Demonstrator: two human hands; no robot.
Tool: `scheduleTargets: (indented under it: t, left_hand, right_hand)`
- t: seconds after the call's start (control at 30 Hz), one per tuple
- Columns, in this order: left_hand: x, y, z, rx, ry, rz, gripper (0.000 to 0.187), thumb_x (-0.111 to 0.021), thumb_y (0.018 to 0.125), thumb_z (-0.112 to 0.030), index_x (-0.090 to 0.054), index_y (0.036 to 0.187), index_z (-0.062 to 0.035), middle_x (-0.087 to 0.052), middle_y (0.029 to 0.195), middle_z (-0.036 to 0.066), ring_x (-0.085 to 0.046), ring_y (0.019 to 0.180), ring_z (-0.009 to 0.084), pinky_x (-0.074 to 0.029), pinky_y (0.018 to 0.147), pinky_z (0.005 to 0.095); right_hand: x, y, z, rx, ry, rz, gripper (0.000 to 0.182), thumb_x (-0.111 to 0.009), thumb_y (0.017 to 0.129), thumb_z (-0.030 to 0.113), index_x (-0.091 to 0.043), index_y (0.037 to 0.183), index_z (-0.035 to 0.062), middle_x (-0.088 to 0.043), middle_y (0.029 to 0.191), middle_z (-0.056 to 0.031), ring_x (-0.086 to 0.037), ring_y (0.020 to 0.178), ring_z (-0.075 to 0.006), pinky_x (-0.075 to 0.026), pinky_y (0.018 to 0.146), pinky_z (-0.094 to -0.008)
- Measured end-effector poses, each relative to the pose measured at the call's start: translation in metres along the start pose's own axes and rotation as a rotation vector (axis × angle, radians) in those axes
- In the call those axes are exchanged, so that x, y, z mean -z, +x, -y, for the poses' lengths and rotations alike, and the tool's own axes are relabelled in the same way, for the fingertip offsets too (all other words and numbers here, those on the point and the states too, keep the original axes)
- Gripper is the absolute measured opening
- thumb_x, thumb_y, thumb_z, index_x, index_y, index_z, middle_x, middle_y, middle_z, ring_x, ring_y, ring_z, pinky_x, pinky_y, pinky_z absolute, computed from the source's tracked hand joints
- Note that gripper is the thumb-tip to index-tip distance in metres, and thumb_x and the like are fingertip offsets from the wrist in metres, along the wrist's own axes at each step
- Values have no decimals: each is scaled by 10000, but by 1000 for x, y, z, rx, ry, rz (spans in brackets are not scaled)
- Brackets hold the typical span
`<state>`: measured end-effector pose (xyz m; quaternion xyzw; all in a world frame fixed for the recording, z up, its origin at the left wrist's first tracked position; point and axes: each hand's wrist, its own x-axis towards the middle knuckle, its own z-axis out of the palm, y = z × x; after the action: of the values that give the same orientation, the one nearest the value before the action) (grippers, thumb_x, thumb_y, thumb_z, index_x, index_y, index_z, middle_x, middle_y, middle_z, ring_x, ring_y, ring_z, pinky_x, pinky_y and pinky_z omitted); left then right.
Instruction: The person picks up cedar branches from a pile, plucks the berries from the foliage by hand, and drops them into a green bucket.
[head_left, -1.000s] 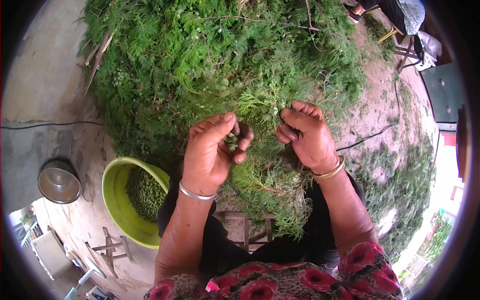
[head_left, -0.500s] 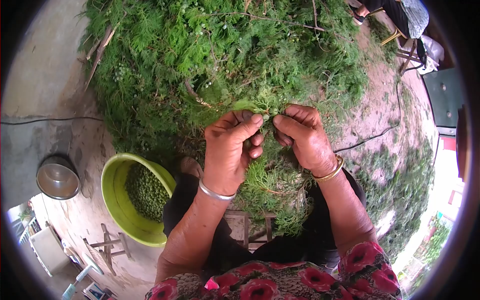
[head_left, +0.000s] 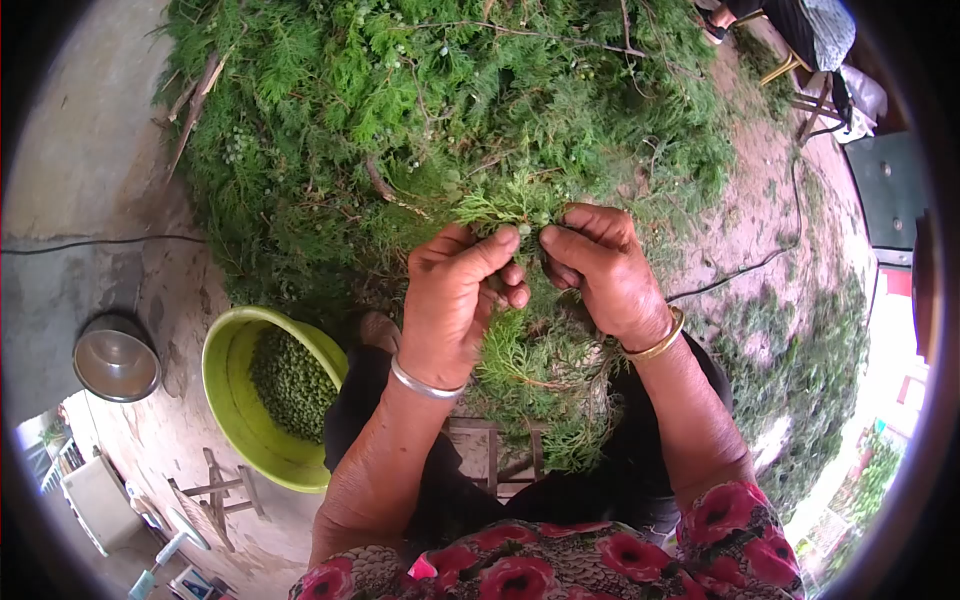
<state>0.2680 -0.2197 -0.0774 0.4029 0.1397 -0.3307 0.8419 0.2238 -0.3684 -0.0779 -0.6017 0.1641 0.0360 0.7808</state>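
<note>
Both hands are close together at the centre, over the lower edge of a large pile of green branches (head_left: 440, 100). My left hand (head_left: 450, 295), with a silver bangle, pinches a small green sprig (head_left: 510, 203) between thumb and fingers. Opposite it, my right hand (head_left: 605, 270), with a gold bangle, has thumb and fingers closed on the same sprig. Small round green berries (head_left: 524, 230) show between the fingertips. Beside my left knee stands a yellow-green tub (head_left: 235, 425) holding many green berries (head_left: 290, 385). More leafy twigs (head_left: 545, 375) lie below my hands.
A metal bowl (head_left: 117, 357) and a small wooden stool (head_left: 217, 490) are at the left. Another person's leg and clothing (head_left: 790, 30) show at the upper right. A black cable (head_left: 735, 275) crosses the ground, and loose greenery (head_left: 800, 380) lies at the right.
The sprig's leaves have shifted slightly and spread above my left fingertips. My left hand has moved a little left and my right hand slightly up and left.
</note>
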Motion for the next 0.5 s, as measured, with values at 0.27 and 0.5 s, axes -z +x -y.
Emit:
scheduleTargets:
  t: [0.27, 0.5]
  left_hand:
    - [5, 0, 10, 125, -476, 327, 53, -539, 869, -59, -531, 917, -37, -573, 813, 103, -516, 629, 143, -467, 557, 322]
    - [-2, -8, -6, 123, -338, 206, 99, -544, 846, -88, -523, 920, -25, -585, 846, 160, -557, 662, 180, -489, 543, 302]
  right_hand:
    - [3, -3, 1, -86, 608, 80, 244, -538, 878, 40, -455, 650, 60, -414, 555, 11, -333, 477, -71, -313, 476, -255]
    - [5, -1, 6, -10, 481, 76, 264, -536, 886, 40, -453, 637, 62, -433, 553, 11, -356, 481, -67, -307, 468, -247]
